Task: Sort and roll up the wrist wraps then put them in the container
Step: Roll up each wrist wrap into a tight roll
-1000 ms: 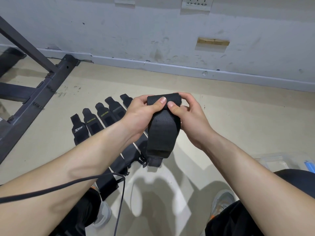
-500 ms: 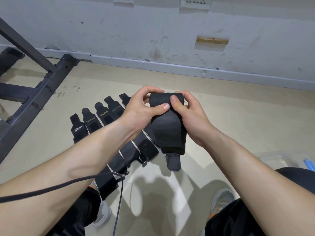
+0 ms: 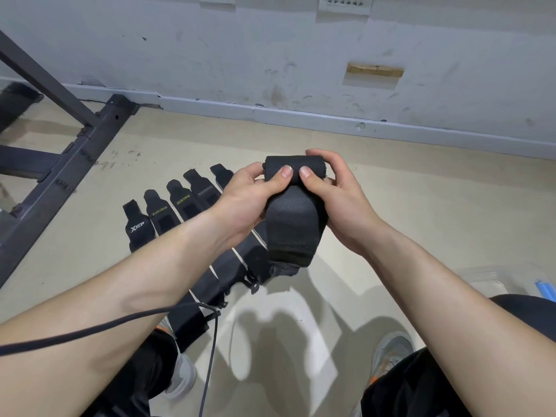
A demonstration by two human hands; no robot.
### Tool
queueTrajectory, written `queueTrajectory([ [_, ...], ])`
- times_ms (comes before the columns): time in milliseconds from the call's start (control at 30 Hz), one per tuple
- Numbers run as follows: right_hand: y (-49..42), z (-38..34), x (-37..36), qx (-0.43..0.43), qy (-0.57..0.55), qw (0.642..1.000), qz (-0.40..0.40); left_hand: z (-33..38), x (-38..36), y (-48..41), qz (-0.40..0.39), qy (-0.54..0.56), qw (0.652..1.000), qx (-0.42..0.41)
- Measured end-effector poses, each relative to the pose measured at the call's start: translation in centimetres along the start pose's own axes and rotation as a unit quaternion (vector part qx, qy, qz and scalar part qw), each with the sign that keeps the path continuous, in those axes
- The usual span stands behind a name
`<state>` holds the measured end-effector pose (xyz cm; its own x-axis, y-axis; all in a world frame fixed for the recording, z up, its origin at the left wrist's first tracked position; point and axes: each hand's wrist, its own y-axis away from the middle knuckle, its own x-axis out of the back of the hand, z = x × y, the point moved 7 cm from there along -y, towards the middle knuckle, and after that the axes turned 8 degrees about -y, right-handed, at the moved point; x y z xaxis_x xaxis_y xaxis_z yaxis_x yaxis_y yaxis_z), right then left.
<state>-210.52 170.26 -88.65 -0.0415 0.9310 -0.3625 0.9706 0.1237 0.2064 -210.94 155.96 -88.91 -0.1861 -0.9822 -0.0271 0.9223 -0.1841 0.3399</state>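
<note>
Grip is two-handed: left hand (image 3: 249, 197) and right hand (image 3: 340, 200) are both clenched on one black wrist wrap (image 3: 294, 227), with thumbs pressing the front of the rolled part and fingers curled behind it. It is held in the air over the near right end of the row of wraps (image 3: 168, 212) lying on the floor. Its top is a tight roll and a loose tail hangs flat below the thumbs. Step in hand looks like rolling, partly done, with a fair stretch of tail left. Next move probably calls for turning the roll down over the tail with edges lined up and tension held so it does not slacken, then closing the end; can't tell what the fastening is. Row shows at least five flat wraps side by side, labels up and unrolled, so most of the task is left. Clear container (image 3: 487, 281) sits right of the row, well apart and partly hidden by a knee. Dark metal rack (image 3: 75, 152) stands left of the row. Black cable (image 3: 120, 323) drapes over the left forearm above the row's near end and could snag on a reach down.
</note>
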Motion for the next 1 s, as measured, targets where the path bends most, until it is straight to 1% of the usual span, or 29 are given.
queueTrajectory([
  [100, -0.3, 0.3, 0.2, -0.027, -0.024, 0.999, 0.018, 0.3, 0.3, 0.0, 0.004, -0.003, 1.000, -0.016],
  [267, -0.4, -0.1, 0.4, -0.006, 0.006, 1.000, 0.019, 0.4, 0.0, 0.1, -0.002, -0.010, 0.999, -0.035],
  [400, -0.3, -0.6, 0.5, 0.015, 0.012, 1.000, 0.010, 0.5, -0.2, 0.1, -0.013, 0.000, 1.000, -0.005],
  [500, -0.1, -0.7, 0.5, 0.036, 0.040, 0.999, -0.001, 0.6, -0.9, 0.4, -0.038, -0.006, 0.999, 0.029],
  [567, 0.1, -0.6, 0.3, 0.041, 0.060, 0.997, -0.011, 0.4, -0.9, 0.2, -0.034, -0.003, 0.998, 0.045],
  [667, 0.3, -0.4, 0.0, 0.042, 0.068, 0.997, -0.015, 0.0, -1.0, 0.0, -0.027, 0.042, 0.998, 0.048],
  [767, 0.4, 0.4, -0.5, 0.031, 0.055, 0.998, 0.007, -0.2, -1.0, 0.1, 0.002, 0.101, 0.994, 0.041],
  [833, 0.6, 0.9, -0.9, 0.014, 0.065, 0.997, 0.031, -0.3, -1.1, 0.2, 0.029, 0.116, 0.992, 0.029],
  [933, 0.8, 1.6, -1.2, -0.024, 0.091, 0.994, 0.055, -1.0, -0.9, 0.4, 0.078, 0.084, 0.993, 0.019],
  [1000, 0.9, 1.9, -1.0, -0.029, 0.122, 0.990, 0.067, -1.4, -1.1, 0.4, 0.081, 0.042, 0.996, 0.015],
])
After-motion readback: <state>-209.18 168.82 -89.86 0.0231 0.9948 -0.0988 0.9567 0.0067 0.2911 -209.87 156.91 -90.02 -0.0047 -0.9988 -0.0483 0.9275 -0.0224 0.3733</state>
